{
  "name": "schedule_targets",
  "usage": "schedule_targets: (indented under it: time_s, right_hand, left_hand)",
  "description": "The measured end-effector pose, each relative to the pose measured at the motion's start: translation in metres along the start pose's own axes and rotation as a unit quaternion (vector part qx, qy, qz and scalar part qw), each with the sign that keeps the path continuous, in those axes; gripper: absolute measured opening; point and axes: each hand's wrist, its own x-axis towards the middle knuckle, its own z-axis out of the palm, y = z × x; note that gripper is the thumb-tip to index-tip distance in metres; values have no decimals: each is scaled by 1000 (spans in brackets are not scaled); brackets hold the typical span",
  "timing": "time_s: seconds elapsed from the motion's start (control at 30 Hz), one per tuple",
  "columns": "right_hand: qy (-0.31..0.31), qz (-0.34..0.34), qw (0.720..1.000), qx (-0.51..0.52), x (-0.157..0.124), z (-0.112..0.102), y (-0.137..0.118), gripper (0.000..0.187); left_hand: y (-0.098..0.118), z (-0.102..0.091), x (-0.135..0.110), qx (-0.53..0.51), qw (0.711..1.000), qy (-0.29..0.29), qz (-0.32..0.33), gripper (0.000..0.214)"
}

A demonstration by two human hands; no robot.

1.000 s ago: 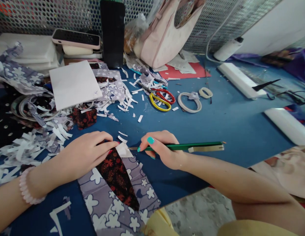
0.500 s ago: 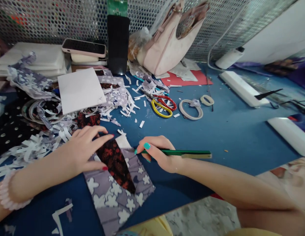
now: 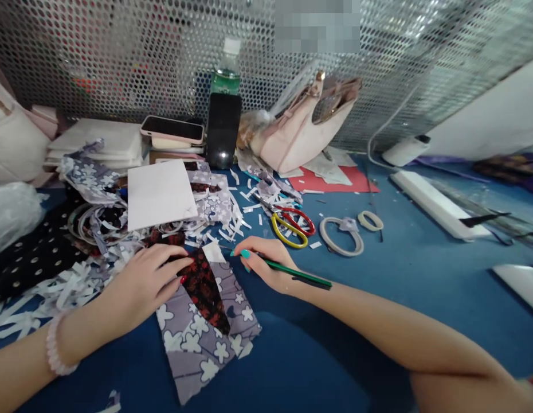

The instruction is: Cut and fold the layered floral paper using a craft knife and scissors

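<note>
My left hand (image 3: 152, 275) rests on the left side of a dark red floral fabric piece (image 3: 206, 295), thumb and index fingertips drawn close together at its edge. That pointed piece lies over a purple fabric (image 3: 215, 355) with white flowers. A white patch (image 3: 215, 252) shows at the purple fabric's upper edge. In my right hand (image 3: 266, 264) is a slim green pen-shaped tool (image 3: 307, 275), pinched between thumb and fingers. Its thin tip points left, near the white patch; whether it touches is too small to tell.
Red-and-yellow-handled scissors (image 3: 292, 226) lie beyond my right hand, near a grey ring (image 3: 341, 235) and white paper scraps (image 3: 236, 221). A white square board (image 3: 161, 195) sits on fabric remnants. Behind stand an upright black phone (image 3: 223, 129) and a pink handbag (image 3: 290, 137).
My left thumb and index finger have come closer together. The camera view has tilted up, so everything sits lower. The green tool has turned, its rear end now lower.
</note>
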Motion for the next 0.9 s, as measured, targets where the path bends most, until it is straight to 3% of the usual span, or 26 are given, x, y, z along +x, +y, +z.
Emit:
schedule_targets:
  time_s: [0.13, 0.4, 0.9]
  right_hand:
    - [-3, 41, 999, 15, 2, -3, 3, 30]
    - [-58, 53, 995, 59, -4, -6, 9, 29]
    - [-113, 34, 991, 67, -2, -7, 10, 31]
  left_hand:
    - [1, 2, -4, 10, 1000, 3, -6, 35]
    - [4, 0, -13, 13, 999, -30, -9, 38]
    - [7, -1, -12, 53, 998, -14, 41, 37]
